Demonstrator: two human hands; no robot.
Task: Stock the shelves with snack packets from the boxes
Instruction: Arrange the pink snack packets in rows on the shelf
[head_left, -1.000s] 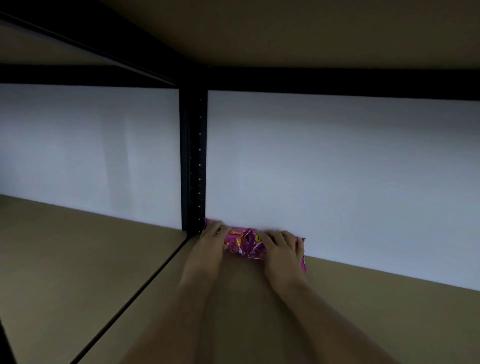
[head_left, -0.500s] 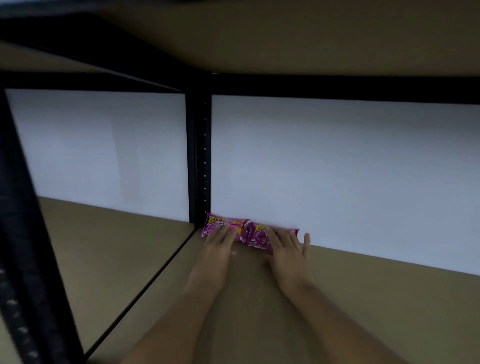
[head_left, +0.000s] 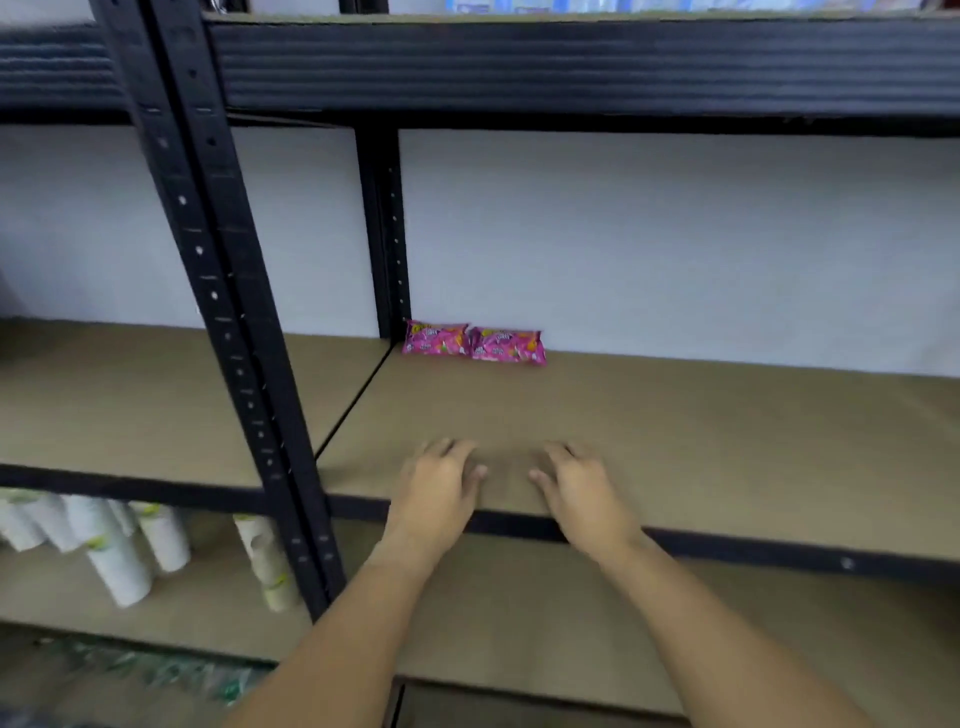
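Two pink snack packets (head_left: 474, 344) lie side by side at the back left corner of the brown shelf board (head_left: 701, 431), against the white wall and next to a black upright post. My left hand (head_left: 439, 491) and my right hand (head_left: 582, 493) hover over the shelf's front edge, palms down, fingers loosely bent, holding nothing. Both hands are well in front of the packets and apart from them.
A black perforated post (head_left: 228, 322) rises at the left front. White paper cup stacks (head_left: 119, 551) lie on the lower shelf at left. A black beam (head_left: 571, 67) of the upper shelf spans the top. Green-wrapped goods sit blurred at bottom left.
Both hands have let go of the pink packets and drawn back to the shelf's front edge. My head has pulled back out of the shelf, so more of the rack shows.
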